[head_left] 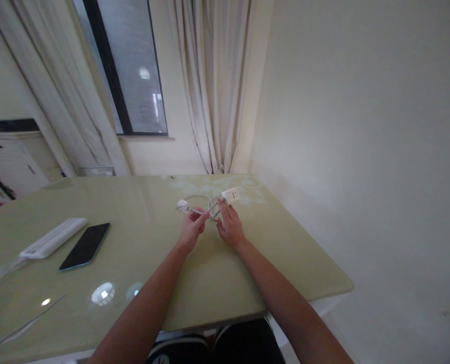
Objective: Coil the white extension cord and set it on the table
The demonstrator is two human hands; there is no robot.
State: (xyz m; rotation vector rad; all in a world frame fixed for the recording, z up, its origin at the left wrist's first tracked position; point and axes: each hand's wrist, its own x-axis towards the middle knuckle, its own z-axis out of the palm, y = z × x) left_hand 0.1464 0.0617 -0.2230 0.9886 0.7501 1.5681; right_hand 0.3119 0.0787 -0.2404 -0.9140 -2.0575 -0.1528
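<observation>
A white power strip cord [199, 212] lies in loops between my hands, over the far half of the table. My left hand [192, 227] pinches the cord between thumb and fingers, close to its white plug [182, 204]. At the right end of the cord is a small white power strip [230, 195] with its socket holes facing up. My right hand [230, 225] rests beside the strip, fingers stretched out and touching the cord near where it enters the strip. The thumb of that hand stands apart from the fingers.
To the left a longer white power strip [54, 238] lies beside a dark phone or tablet [85, 246] on the glossy greenish table [141, 298]. A thin white cable [24, 326] runs along the near left. A wall [361, 151] borders the table's right side; curtains [213, 76] hang behind.
</observation>
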